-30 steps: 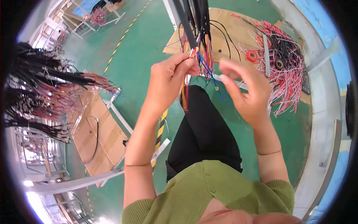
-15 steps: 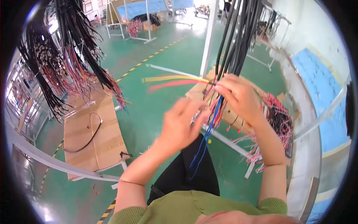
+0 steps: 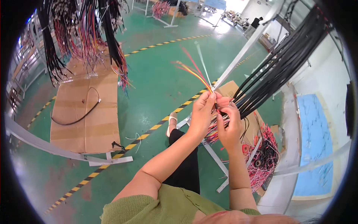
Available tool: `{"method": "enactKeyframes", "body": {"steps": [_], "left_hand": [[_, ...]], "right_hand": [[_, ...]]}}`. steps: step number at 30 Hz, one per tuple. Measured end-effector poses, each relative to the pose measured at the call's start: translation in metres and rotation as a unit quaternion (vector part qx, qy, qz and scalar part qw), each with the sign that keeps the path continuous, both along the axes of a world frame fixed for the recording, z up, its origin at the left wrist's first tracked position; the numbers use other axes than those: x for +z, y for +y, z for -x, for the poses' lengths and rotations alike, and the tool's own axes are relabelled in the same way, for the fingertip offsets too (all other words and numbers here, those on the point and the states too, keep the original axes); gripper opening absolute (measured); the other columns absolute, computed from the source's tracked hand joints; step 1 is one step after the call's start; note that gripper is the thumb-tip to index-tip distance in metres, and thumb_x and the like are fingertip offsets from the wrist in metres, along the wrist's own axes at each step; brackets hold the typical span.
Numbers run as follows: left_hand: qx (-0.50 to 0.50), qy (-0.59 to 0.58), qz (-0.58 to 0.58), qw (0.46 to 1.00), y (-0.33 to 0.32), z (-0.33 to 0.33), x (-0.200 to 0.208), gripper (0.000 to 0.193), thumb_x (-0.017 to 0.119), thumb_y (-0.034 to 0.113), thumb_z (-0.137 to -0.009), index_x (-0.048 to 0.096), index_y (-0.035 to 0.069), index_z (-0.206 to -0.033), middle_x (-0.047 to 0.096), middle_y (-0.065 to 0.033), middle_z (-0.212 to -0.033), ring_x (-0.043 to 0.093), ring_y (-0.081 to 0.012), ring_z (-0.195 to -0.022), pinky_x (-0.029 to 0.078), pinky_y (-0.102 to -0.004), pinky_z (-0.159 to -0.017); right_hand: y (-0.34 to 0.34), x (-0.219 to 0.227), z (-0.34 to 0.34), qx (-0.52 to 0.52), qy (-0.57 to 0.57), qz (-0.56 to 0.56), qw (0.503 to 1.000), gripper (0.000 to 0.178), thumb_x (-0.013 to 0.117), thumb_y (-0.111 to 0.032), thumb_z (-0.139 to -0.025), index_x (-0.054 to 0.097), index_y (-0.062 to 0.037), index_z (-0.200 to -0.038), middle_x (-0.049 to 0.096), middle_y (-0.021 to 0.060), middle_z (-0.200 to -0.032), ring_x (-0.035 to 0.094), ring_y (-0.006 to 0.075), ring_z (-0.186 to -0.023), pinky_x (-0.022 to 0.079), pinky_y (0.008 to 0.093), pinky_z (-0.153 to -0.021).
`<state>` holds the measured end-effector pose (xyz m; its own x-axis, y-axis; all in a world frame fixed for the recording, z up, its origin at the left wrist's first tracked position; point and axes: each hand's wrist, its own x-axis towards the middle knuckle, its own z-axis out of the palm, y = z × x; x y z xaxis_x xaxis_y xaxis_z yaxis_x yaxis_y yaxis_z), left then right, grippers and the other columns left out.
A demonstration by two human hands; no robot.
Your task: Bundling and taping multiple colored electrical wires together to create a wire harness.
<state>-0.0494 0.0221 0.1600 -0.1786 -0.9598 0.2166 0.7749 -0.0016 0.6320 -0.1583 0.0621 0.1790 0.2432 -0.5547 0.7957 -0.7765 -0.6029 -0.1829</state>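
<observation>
My left hand (image 3: 202, 114) is closed, its thumb and fingers pinching a few thin wires. From its fingertips the yellow, red and white wires (image 3: 197, 74) fan out up and away, their far ends blurred. Close beside it, my right hand (image 3: 230, 127) pinches the dark cable (image 3: 217, 107) just below the spot where the wires come out. Behind the right hand a thick bundle of black cables (image 3: 278, 72) slants down from the upper right. Many coloured wire ends (image 3: 212, 135) hang below and partly behind both hands.
A metal frame post (image 3: 248, 44) rises beyond my hands. At the right, a heap of pink and black wires (image 3: 265, 158) lies on cardboard. To the left stand a cardboard-covered rack (image 3: 85, 112) with one loose black cable (image 3: 80, 118) and hanging wire bundles (image 3: 84, 33). Striped tape (image 3: 156, 127) crosses the floor.
My left hand has moved up and right and now pinches the wires beside my right hand. The wires point more upward. The view has turned, and the black bundle now slants to the upper right.
</observation>
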Motion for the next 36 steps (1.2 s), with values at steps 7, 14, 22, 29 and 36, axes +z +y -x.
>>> {"method": "enactKeyframes", "body": {"steps": [7, 14, 22, 29, 36], "left_hand": [[0.076, 0.085, -0.071, 0.991, -0.044, -0.022, 0.001, 0.027, 0.041, 0.022, -0.102, 0.053, 0.0, -0.108, 0.066, -0.016, -0.105, 0.067, -0.0195, -0.087, 0.055, -0.0315, -0.077], [0.112, 0.086, -0.039, 0.989, -0.055, -0.042, -0.004, 0.027, 0.04, 0.023, -0.102, 0.053, 0.001, -0.109, 0.066, -0.0158, -0.103, 0.068, -0.0199, -0.086, 0.055, -0.0326, -0.078], [0.168, 0.115, -0.026, 0.979, -0.064, -0.062, 0.001, 0.026, 0.04, 0.023, -0.102, 0.048, 0.003, -0.115, 0.066, -0.015, -0.098, 0.067, -0.0178, -0.078, 0.055, -0.0316, -0.075], [0.224, 0.127, -0.004, 0.966, -0.069, -0.078, 0.006, 0.025, 0.037, 0.023, -0.103, 0.049, 0.002, -0.111, 0.066, -0.0154, -0.098, 0.068, -0.0186, -0.08, 0.056, -0.0299, -0.075], [0.233, 0.109, -0.017, 0.966, -0.066, -0.082, 0.007, 0.025, 0.04, 0.021, -0.102, 0.052, 0.0, -0.107, 0.067, -0.0178, -0.102, 0.069, -0.0204, -0.084, 0.056, -0.0292, -0.073]], "right_hand": [[-0.029, -0.006, -0.001, 0.008, 0.112, -0.02, 0.993, 0.018, 0.063, 0.001, -0.08, 0.055, 0.0001, -0.097, 0.062, 0.0147, -0.091, 0.059, 0.034, -0.087, 0.044, 0.0483, -0.09], [-0.038, -0.019, -0.006, 0.012, 0.141, -0.041, 0.989, 0.018, 0.061, -0.002, -0.081, 0.056, -0.0002, -0.098, 0.061, 0.0128, -0.092, 0.058, 0.0326, -0.091, 0.04, 0.0502, -0.093], [-0.04, -0.027, 0.002, -0.007, 0.178, -0.051, 0.983, 0.018, 0.06, -0.006, -0.083, 0.057, -0.0016, -0.101, 0.061, 0.0118, -0.094, 0.057, 0.0309, -0.093, 0.038, 0.0495, -0.095], [-0.033, -0.024, 0.006, -0.012, 0.18, -0.063, 0.982, 0.018, 0.061, -0.006, -0.083, 0.058, -0.0027, -0.1, 0.062, 0.0098, -0.095, 0.058, 0.0294, -0.094, 0.037, 0.0492, -0.096], [-0.031, -0.025, 0.008, -0.007, 0.174, -0.061, 0.983, 0.019, 0.061, -0.005, -0.082, 0.058, -0.0033, -0.1, 0.062, 0.0088, -0.095, 0.058, 0.0284, -0.094, 0.037, 0.0483, -0.097]]}}
